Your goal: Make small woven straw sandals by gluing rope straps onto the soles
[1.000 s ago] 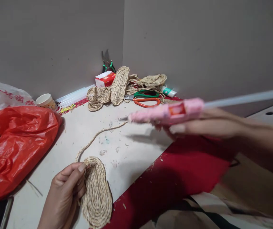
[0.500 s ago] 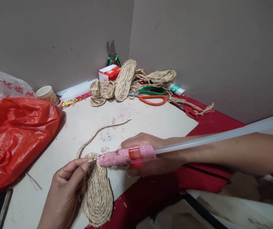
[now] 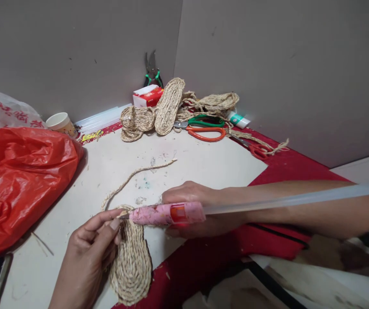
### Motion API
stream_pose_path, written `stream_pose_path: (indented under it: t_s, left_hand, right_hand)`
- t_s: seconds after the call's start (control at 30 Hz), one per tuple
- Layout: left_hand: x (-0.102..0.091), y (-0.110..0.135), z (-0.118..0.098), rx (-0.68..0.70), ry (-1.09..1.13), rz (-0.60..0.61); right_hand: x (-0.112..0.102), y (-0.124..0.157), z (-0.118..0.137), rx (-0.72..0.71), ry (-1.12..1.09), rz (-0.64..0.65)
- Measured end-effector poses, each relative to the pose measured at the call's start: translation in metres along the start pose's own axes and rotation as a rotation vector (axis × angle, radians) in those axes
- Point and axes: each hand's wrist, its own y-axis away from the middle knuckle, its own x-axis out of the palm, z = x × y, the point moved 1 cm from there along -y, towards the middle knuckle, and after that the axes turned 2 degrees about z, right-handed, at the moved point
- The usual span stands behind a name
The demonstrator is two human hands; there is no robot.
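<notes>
A braided straw sole [image 3: 131,266], coiled in long oval rows, lies at the front edge of the white board. My left hand [image 3: 89,244] pinches its upper left edge and the braided cord between thumb and forefinger. From there the loose cord [image 3: 132,172] curves away across the board. My right hand [image 3: 192,197] is wrapped around a pink hot glue gun [image 3: 154,213], partly hidden behind it. The gun's metal tip sits at the sole's upper edge, close to my left thumb. A long clear glue stick [image 3: 294,200] sticks out of the gun's back over my forearm.
Along the back lie finished-looking straw soles [image 3: 169,106], orange-and-green-handled scissors [image 3: 206,134], red scissors [image 3: 258,150], a small red box [image 3: 148,96], pruners [image 3: 153,71], glue sticks [image 3: 102,120] and a paper cup [image 3: 61,124]. A red plastic bag [image 3: 26,184] fills the left side.
The glue gun has shifted slightly left and its glue stick hangs a little lower at the back. Both hands keep their hold; the view has moved slightly.
</notes>
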Motion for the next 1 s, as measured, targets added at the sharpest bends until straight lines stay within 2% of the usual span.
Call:
stream_pose_path:
  t_s: [0.17,0.53,0.73,1.0]
  left_hand:
    - [-0.0024,0.0002,0.0010,0.055,-0.006,0.050]
    - [-0.0012,-0.0010,0.0007,0.042,-0.022,0.050]
    - [-0.0021,-0.0011,0.0007,0.028,-0.047,0.036]
    - [0.0000,-0.0016,-0.0005,0.031,-0.052,0.040]
  right_hand:
    - [0.0017,-0.0003,-0.0011,0.011,0.064,-0.015]
    - [0.0035,0.0013,-0.0011,0.062,-0.065,-0.022]
    - [0.0057,0.0029,-0.0024,0.066,-0.024,-0.048]
    - [0.0081,0.0058,-0.0051,0.098,0.049,-0.011]
